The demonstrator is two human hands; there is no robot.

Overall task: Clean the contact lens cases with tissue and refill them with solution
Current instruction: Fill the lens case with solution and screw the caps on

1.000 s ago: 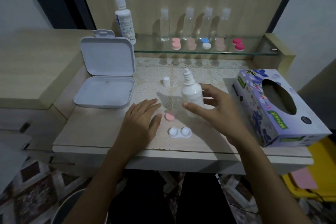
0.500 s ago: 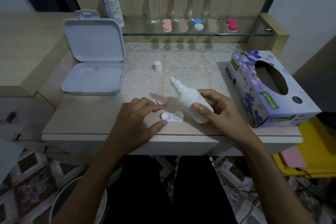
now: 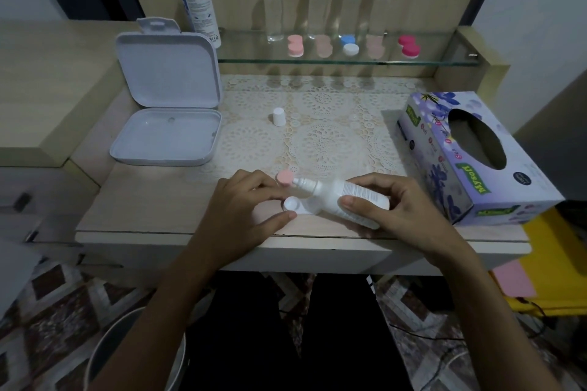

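A white contact lens case (image 3: 292, 203) lies open near the table's front edge; the bottle covers its right well. My left hand (image 3: 241, 206) pinches the case's left side between thumb and fingers. My right hand (image 3: 386, 209) grips a small white solution bottle (image 3: 336, 197), tipped almost flat, its uncapped nozzle pointing left over the case. A pink lens-case cap (image 3: 283, 177) lies just behind the nozzle. The bottle's white cap (image 3: 278, 117) stands farther back on the lace mat.
An open white box (image 3: 168, 124) sits at the left, a purple tissue box (image 3: 470, 159) at the right. The glass shelf (image 3: 438, 63) behind carries a tall solution bottle (image 3: 198, 0), several clear bottles and several coloured lens cases. A metal bin (image 3: 133, 355) stands under the table.
My right hand lifted the bottle from standing, tilted it and lowered its nozzle leftward over the case. My left hand slid from the table onto the case and now holds it.
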